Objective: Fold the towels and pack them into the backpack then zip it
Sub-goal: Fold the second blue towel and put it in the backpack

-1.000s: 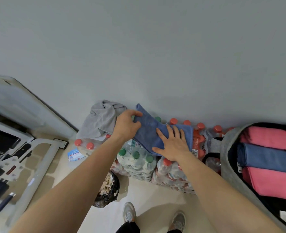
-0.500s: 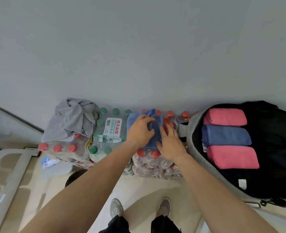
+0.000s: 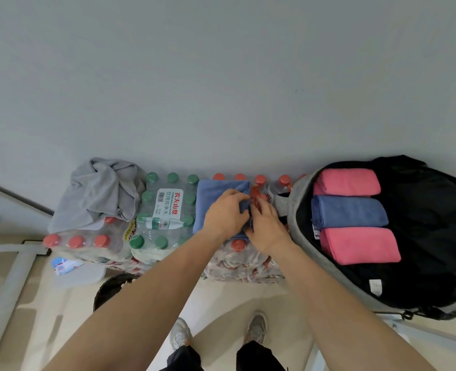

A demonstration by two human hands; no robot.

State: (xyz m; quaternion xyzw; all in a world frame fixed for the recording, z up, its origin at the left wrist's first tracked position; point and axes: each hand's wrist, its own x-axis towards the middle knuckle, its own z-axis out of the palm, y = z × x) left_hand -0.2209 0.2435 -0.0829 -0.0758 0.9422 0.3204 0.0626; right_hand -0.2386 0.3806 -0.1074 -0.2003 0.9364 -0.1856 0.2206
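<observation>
The folded blue towel [image 3: 216,199] lies on top of the shrink-wrapped water bottle packs [image 3: 162,210] against the wall. The left hand [image 3: 225,214] pinches its right edge, fingers curled closed on the cloth; the right hand [image 3: 268,228] presses beside it — whether it grips cannot be told. Just right, the open backpack [image 3: 296,210] holds three rolled towels — pink, blue, pink. A crumpled grey towel [image 3: 101,191] sits at left.

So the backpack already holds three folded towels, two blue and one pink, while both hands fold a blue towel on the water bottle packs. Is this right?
Not quite. The head view shows the open backpack holding two pink towels with one blue towel between them. The rest holds: the left hand and right hand fold another blue towel on the water bottle packs.
</observation>
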